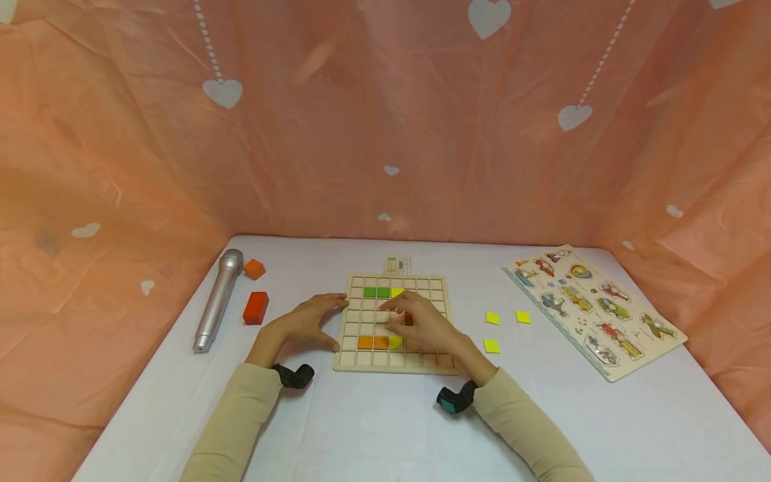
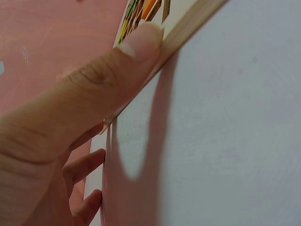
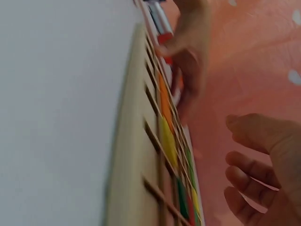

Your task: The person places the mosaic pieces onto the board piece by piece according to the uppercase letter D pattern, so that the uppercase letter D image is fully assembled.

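A wooden grid board (image 1: 394,369) lies flat at the middle of the table. My left hand (image 1: 306,320) rests against its left edge; in the left wrist view the thumb (image 2: 101,77) touches the rim. Above the board, my right hand (image 1: 424,325) hovers with loosely bent fingers, and nothing shows between them in the right wrist view. Green tiles (image 1: 377,292) and a yellow tile (image 1: 397,292) sit in an upper row. Lower down are orange tiles (image 1: 373,343) beside a yellow piece (image 1: 395,343). A red tile (image 1: 409,318) is partly hidden by the right hand.
Three yellow tiles (image 1: 492,318) lie right of the board. Farther right is a picture puzzle board (image 1: 593,311). A silver microphone (image 1: 218,301), a red block (image 1: 255,308) and an orange block (image 1: 254,269) are at left. A small patterned card (image 1: 397,265) lies behind the grid.
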Demonstrator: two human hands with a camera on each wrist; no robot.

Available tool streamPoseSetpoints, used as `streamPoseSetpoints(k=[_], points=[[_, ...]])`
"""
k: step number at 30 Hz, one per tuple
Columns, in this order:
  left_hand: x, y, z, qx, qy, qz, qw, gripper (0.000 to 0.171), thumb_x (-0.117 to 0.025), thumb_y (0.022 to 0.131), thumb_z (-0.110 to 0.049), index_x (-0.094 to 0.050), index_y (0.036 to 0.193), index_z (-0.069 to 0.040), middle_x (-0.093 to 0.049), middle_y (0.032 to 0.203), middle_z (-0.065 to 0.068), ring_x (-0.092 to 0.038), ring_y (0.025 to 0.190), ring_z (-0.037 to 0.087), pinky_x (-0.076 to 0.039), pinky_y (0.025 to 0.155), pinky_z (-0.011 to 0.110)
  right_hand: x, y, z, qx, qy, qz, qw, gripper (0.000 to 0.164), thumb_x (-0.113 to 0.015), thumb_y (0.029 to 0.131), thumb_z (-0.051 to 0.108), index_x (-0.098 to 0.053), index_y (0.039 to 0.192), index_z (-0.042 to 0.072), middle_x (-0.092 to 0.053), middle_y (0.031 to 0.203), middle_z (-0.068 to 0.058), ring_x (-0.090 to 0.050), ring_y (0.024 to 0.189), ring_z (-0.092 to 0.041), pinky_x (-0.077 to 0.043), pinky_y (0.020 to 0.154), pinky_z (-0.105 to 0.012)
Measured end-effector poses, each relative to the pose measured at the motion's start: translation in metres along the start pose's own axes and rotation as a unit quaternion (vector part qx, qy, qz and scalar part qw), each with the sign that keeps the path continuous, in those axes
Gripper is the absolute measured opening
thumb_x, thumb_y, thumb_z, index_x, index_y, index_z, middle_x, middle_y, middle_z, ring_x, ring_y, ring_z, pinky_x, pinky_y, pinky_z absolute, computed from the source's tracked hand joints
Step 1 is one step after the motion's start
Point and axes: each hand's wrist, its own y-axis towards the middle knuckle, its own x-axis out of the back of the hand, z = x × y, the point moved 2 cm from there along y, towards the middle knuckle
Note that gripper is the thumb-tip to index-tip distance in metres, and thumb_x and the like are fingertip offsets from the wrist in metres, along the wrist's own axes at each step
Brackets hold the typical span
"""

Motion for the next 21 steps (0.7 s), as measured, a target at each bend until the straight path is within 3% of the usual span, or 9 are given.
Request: streamPoseSetpoints(k=[8, 15, 21], points=[[0.0, 0.0, 0.0, 0.003, -0.002, -0.002, 1.0, 0.088, -0.083, 0.067, -0.035, -0.042, 0.138, -0.003, -0.034, 0.148, 0.013, -0.028, 0.135, 0.036, -0.023, 0.108, 0.055, 0.047, -0.027, -0.029, 0.001, 0.017, -0.044, 0.999, 0.032, -0.071, 0.081, 0.007, -0.064, 0.112, 0.001, -0.063, 0.103, -0.017, -0.058, 0.088, -0.029, -0.052, 0.074, -0.041], [0.001, -0.001, -0.001, -0.002, -0.001, -0.003, 1.0, 0.088, -0.083, 0.066, -0.035, -0.043, 0.137, -0.001, -0.035, 0.147, 0.014, -0.029, 0.134, 0.037, -0.023, 0.109, 0.055, 0.079, -0.058, -0.057, -0.024, -0.031, -0.086, 0.996, 0.032, -0.073, 0.079, 0.007, -0.065, 0.11, 0.004, -0.064, 0.103, -0.013, -0.059, 0.087, -0.026, -0.052, 0.072, -0.043], [0.0, -0.001, -0.001, -0.003, -0.001, -0.003, 1.0, 0.088, -0.083, 0.066, -0.035, -0.043, 0.137, -0.001, -0.035, 0.146, 0.015, -0.029, 0.134, 0.037, -0.024, 0.108, 0.054, 0.097, -0.081, -0.075, -0.065, -0.037, -0.102, 0.992, 0.032, -0.071, 0.08, 0.005, -0.065, 0.111, 0.003, -0.064, 0.106, -0.014, -0.058, 0.09, -0.033, -0.051, 0.073, -0.044]])
